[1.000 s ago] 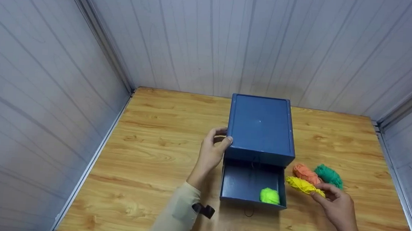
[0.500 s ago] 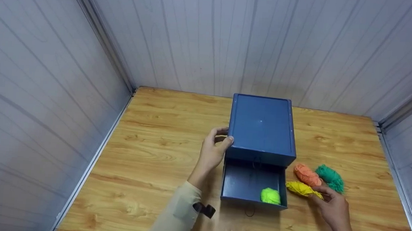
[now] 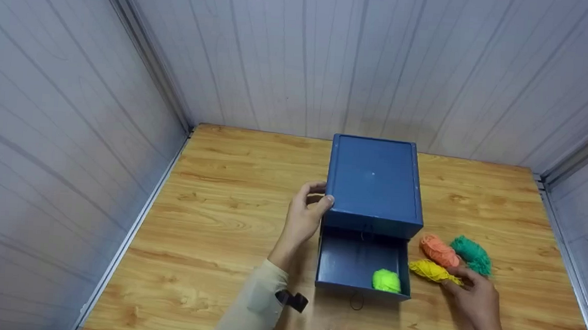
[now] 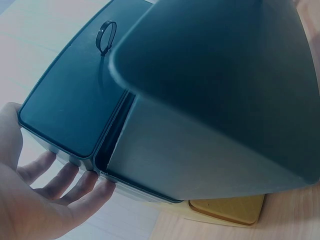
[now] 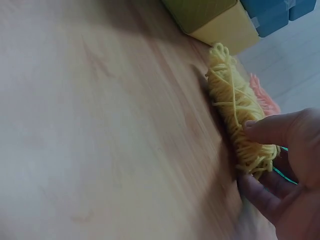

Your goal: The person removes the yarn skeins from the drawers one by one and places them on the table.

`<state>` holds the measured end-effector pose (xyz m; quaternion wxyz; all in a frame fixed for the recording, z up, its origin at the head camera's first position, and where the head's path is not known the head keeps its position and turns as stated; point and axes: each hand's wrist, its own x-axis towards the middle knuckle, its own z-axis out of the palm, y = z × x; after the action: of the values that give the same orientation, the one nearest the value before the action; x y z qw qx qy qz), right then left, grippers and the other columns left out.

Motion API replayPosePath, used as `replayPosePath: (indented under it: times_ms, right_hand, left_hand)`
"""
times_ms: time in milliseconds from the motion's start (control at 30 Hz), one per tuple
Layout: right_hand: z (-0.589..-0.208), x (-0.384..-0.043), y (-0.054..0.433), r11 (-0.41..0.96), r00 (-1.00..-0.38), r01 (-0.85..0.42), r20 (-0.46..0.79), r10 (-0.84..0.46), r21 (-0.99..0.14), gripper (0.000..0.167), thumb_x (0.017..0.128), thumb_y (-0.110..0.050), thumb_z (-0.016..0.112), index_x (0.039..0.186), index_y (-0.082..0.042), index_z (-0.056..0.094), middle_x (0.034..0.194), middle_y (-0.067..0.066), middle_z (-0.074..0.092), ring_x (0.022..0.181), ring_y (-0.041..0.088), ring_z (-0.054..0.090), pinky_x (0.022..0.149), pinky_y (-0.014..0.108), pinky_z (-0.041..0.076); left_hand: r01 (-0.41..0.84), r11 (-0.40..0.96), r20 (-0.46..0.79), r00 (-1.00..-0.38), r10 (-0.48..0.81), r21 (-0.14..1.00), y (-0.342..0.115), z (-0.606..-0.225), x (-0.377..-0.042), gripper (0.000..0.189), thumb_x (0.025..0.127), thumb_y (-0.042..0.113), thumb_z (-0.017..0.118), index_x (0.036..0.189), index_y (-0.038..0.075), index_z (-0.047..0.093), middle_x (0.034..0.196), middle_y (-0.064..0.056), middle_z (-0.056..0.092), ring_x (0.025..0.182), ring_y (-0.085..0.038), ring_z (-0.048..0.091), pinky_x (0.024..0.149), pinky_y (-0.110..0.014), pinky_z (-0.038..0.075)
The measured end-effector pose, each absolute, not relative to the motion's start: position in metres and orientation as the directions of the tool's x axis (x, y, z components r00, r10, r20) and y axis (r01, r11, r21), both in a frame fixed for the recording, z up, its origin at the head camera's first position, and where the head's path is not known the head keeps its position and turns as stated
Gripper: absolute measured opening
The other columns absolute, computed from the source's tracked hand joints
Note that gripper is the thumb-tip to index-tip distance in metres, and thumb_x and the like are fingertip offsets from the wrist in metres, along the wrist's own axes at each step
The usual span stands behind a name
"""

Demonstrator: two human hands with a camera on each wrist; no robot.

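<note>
A blue drawer cabinet [image 3: 373, 178] stands on the table, its lower drawer [image 3: 344, 259] pulled out toward me. Inside that drawer, at the front right, lies a neon green yarn ball [image 3: 386, 280]. My left hand [image 3: 303, 220] holds the cabinet's left front edge, thumb at the top corner; in the left wrist view several fingertips [image 4: 87, 182] press the side. To the right of the drawer, my right hand [image 3: 476, 297] pinches one end of a yellow yarn skein [image 3: 431, 271], which lies low over the tabletop. Thumb and fingers flank it in the right wrist view.
An orange yarn skein [image 3: 439, 250] and a green yarn skein [image 3: 472, 254] lie just behind the yellow one. A yellow cabinet section [image 5: 220, 30] shows below the blue ones. Pale panel walls [image 3: 281, 55] enclose the wooden table [image 3: 207, 221].
My right hand has brought the yellow yarn slightly lower and nearer to me, then stayed almost still. The left hand keeps its place on the cabinet.
</note>
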<state>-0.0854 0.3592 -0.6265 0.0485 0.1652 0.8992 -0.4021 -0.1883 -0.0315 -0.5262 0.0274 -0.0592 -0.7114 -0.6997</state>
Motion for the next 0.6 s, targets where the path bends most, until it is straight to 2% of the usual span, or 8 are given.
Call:
replayPosePath:
  times_ms: [167,300,400,500,600]
  right_hand:
    - [-0.62,-0.082,0.36,0.619,-0.937,0.339,-0.198,0.287,-0.708,0.039,0.091,-0.022,0.08,0.126,-0.009,0.071,0.132,0.017,0.067,0.123,0.034,0.061,0.091,0.038,0.059]
    - [-0.611,-0.079,0.36,0.621,-0.938,0.33,-0.172,0.302,-0.711,0.039,0.091,-0.025,0.08,0.126,-0.009,0.071,0.132,0.016,0.068,0.122,0.031,0.062,0.081,0.024,0.058]
    - [-0.602,-0.079,0.359,0.637,-0.941,0.315,-0.145,0.305,-0.704,0.039,0.092,-0.028,0.079,0.126,-0.011,0.071,0.131,0.014,0.069,0.113,0.014,0.063,0.076,0.014,0.053]
    - [-0.592,-0.08,0.356,0.655,-0.95,0.28,-0.105,0.294,-0.702,0.039,0.092,-0.03,0.079,0.126,-0.012,0.072,0.129,0.013,0.07,0.102,-0.006,0.056,0.073,0.009,0.049]
    - [-0.582,-0.08,0.35,0.663,-0.962,0.221,-0.05,0.267,-0.715,0.038,0.092,-0.029,0.079,0.125,-0.011,0.072,0.126,0.012,0.071,0.096,-0.013,0.054,0.073,0.008,0.048]
  left_hand:
    - [0.123,0.008,0.122,-0.992,0.042,0.992,-0.031,-0.525,-0.189,0.039,0.094,0.017,0.069,0.13,0.004,0.063,0.126,-0.016,0.065,0.111,-0.032,0.065,0.093,-0.036,0.055]
    - [0.121,0.014,0.12,-0.992,0.044,0.993,-0.031,-0.524,-0.189,0.039,0.093,0.017,0.069,0.13,0.005,0.063,0.126,-0.015,0.066,0.111,-0.031,0.065,0.093,-0.036,0.055]
    - [0.12,0.018,0.119,-0.992,0.044,0.993,-0.031,-0.525,-0.189,0.04,0.093,0.018,0.068,0.13,0.005,0.062,0.126,-0.014,0.066,0.111,-0.031,0.065,0.092,-0.036,0.055]
    - [0.119,0.018,0.118,-0.992,0.04,0.993,-0.031,-0.525,-0.188,0.04,0.093,0.018,0.068,0.13,0.005,0.062,0.126,-0.015,0.066,0.111,-0.03,0.064,0.092,-0.036,0.055]
    - [0.116,0.019,0.116,-0.993,0.037,0.993,-0.031,-0.526,-0.188,0.039,0.094,0.018,0.068,0.13,0.004,0.062,0.126,-0.015,0.065,0.111,-0.03,0.064,0.092,-0.035,0.055]
